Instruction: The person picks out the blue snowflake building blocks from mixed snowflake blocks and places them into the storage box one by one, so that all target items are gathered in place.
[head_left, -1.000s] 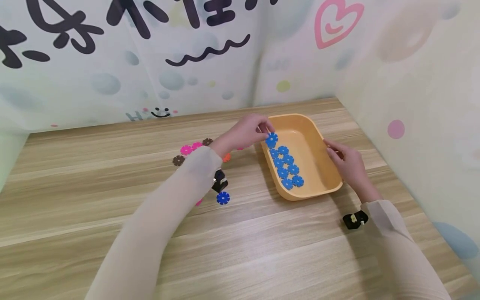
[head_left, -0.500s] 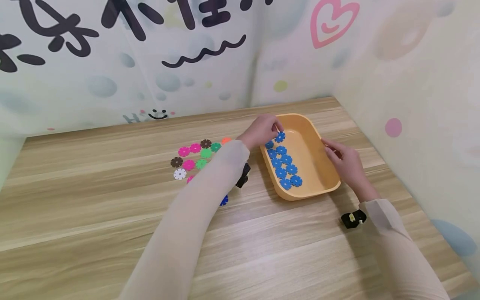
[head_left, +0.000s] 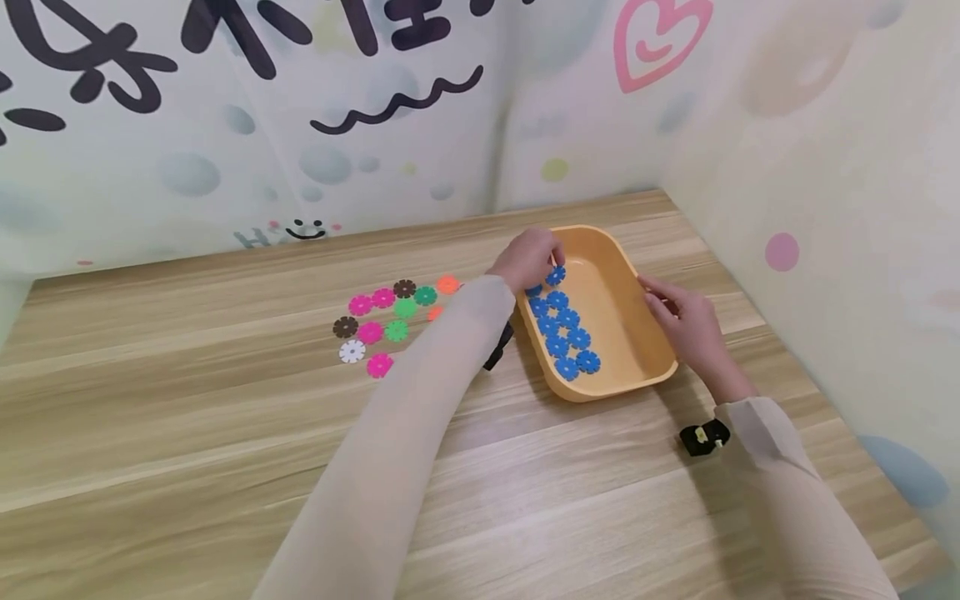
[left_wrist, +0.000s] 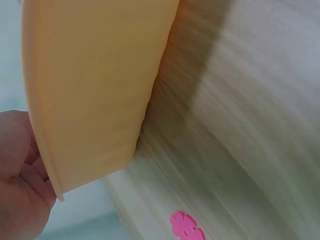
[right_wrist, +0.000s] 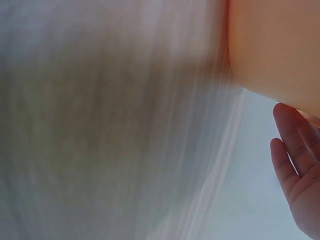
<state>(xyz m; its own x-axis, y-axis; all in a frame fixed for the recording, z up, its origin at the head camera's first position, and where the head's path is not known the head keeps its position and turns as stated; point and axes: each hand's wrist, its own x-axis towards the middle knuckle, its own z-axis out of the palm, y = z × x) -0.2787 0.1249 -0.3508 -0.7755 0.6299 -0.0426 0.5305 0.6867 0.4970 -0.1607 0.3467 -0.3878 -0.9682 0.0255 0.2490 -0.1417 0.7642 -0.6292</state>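
Observation:
A yellow-orange plastic basin stands on the wooden table, holding several blue notched snowflake discs in two rows along its left side. At the basin's far left corner, my left hand pinches a blue snowflake disc by its upper edge, inside the rim. Another blue disc peeks out beside that wrist, partly covered. My right hand grips the basin's right rim between thumb and fingers. In the left wrist view the basin's outer wall hides the left fingertips.
Left of the basin lie loose snowflake discs: pink, green, brown, white and orange. My left sleeve covers part of that area. A printed wall cloth borders the table's back and right.
My left hand has moved right, from over the basin's left rim to inside it, with the blue disc. The sleeve now uncovers more loose discs and hides the dark blue one. The right hand stays put.

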